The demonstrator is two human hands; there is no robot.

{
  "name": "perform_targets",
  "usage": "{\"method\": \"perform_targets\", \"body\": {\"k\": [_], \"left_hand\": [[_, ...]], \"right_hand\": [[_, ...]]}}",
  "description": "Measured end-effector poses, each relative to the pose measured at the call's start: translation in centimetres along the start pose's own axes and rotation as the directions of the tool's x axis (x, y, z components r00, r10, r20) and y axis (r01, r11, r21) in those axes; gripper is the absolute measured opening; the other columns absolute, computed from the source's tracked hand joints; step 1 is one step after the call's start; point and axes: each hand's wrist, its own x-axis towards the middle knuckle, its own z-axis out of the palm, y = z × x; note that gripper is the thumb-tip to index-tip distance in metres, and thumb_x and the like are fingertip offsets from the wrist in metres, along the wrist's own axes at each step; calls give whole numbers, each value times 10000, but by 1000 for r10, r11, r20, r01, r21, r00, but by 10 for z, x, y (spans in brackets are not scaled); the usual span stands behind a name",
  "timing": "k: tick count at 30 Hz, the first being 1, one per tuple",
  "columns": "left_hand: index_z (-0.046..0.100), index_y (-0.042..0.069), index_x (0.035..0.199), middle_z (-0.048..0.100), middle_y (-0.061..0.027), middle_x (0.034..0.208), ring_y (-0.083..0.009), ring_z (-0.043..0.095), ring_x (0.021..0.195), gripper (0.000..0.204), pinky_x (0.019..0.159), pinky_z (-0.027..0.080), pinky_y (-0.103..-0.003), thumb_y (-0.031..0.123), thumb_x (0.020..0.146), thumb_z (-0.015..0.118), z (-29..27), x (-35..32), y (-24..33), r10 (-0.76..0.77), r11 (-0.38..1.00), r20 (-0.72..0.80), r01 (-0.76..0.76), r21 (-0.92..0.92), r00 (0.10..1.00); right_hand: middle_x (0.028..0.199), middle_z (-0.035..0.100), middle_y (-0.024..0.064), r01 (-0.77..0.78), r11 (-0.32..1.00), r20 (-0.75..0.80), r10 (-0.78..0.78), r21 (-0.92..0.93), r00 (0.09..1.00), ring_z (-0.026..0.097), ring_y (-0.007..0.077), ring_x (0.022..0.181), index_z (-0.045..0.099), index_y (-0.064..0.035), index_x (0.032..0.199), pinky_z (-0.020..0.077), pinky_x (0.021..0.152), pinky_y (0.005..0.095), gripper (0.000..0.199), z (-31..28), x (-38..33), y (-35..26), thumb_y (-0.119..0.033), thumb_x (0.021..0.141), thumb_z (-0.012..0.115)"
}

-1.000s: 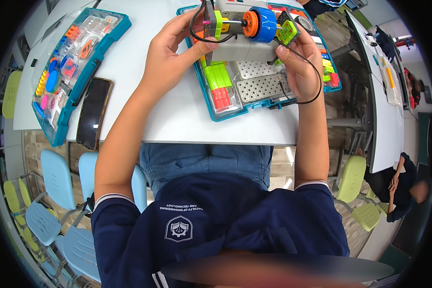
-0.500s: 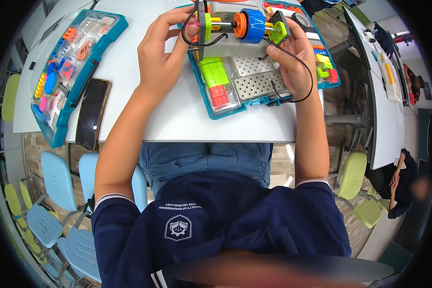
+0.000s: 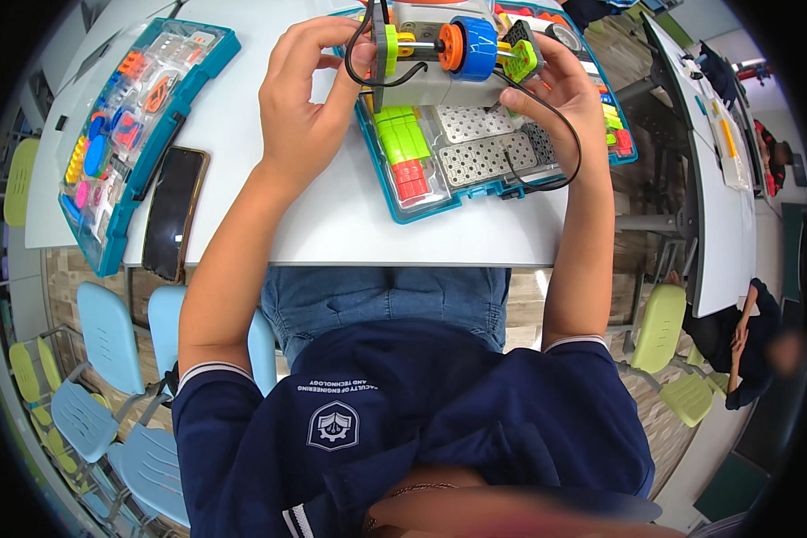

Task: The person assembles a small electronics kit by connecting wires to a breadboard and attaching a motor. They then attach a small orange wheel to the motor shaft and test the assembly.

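Observation:
Between my hands, above an open parts case, is a building-kit model with a metal axle, a blue wheel, an orange hub and yellow-green pieces on dark end plates. My left hand is closed on its left end plate, thumb in front. At the other end, my right hand grips the right plate with thumb and fingers. A black cable loops from the model past my right hand. Behind the axle is a grey block, partly hidden. Below lie grey perforated plates and green and red bricks in the case.
The teal-edged parts case lies near the table's front edge. To the left stands another teal tray of small coloured parts, with a phone beside it. Blue chairs are at lower left; another person is at far right.
The wheel has turned slightly, showing different white marks. My right forearm has shifted a little, and my right hand has moved slightly to the right. Both hands keep their hold on the model.

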Motion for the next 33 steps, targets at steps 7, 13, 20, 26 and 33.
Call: {"method": "perform_targets", "body": {"k": [7,13,20,26,33], "left_hand": [[684,39,1027,685,-76,1069,-188,635,977,166,748,559,-302,194,968,699,2,-1,2,-9,1000,-48,9,-5,999],[664,31,1004,678,-72,1027,-193,621,937,177,732,550,-307,201,971,697,2,-2,1,-42,999,-38,41,-23,998],[657,35,1008,674,-66,1022,-190,621,940,190,747,541,-307,220,979,690,2,-2,-2,-48,996,-23,46,-71,999],[648,46,1016,667,-52,1055,-176,621,990,194,797,527,-313,236,990,676,3,-4,-2,-119,982,1,118,-145,993],[637,50,1041,658,-51,1087,-176,612,1025,211,824,517,-322,251,989,677,3,-5,-2,-110,975,15,111,-190,994]], "right_hand": [[1176,694,104,-53,999,-28,53,-8,998,665,157,1067,645,24,1258,547,924,293,438,-17,-1,-8,23,841,779],[1046,730,116,-28,1000,-124,27,-1,992,712,166,940,679,50,1146,556,886,281,259,-20,-1,-12,-58,918,741],[1035,729,96,132,991,-175,-135,-30,975,698,141,901,675,40,1100,534,849,258,237,-4,-7,-8,-105,929,752],[865,730,57,91,939,-332,-207,-331,921,678,102,747,692,-8,1031,531,734,248,354,19,-17,-7,-194,800,885],[853,744,74,68,847,-409,-323,-528,853,687,115,694,686,5,999,517,657,247,330,39,-22,-9,-174,797,876]]}}
